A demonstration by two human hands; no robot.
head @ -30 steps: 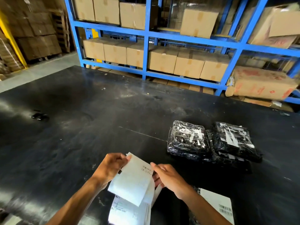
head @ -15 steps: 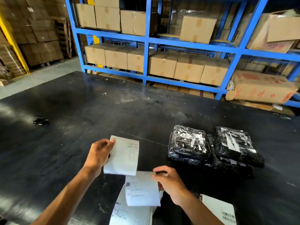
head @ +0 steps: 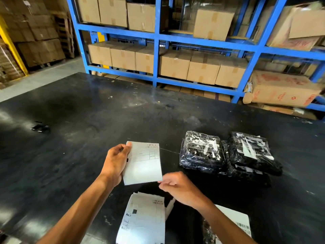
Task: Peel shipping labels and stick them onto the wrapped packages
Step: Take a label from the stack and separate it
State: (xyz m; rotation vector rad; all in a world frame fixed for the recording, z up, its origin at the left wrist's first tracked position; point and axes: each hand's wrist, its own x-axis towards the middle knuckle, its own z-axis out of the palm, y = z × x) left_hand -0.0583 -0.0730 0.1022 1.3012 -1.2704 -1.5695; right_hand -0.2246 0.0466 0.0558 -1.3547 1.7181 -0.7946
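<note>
My left hand grips the left edge of a white shipping label and holds it up over the black table. My right hand pinches that label's lower right corner with thumb and forefinger. A stack of printed labels lies on the table below my hands. To the right, two black wrapped packages lie side by side on another dark package. A further package with a white barcode label shows at the bottom right, partly hidden by my right forearm.
A small dark object lies on the table at the far left. Beyond the table's far edge stands a blue steel rack full of cardboard boxes. More boxes are stacked on pallets at the back left.
My left hand has lifted one label off the stack and turned it flat, facing me. My right hand has left the stack and come up to the label's lower right corner.
</note>
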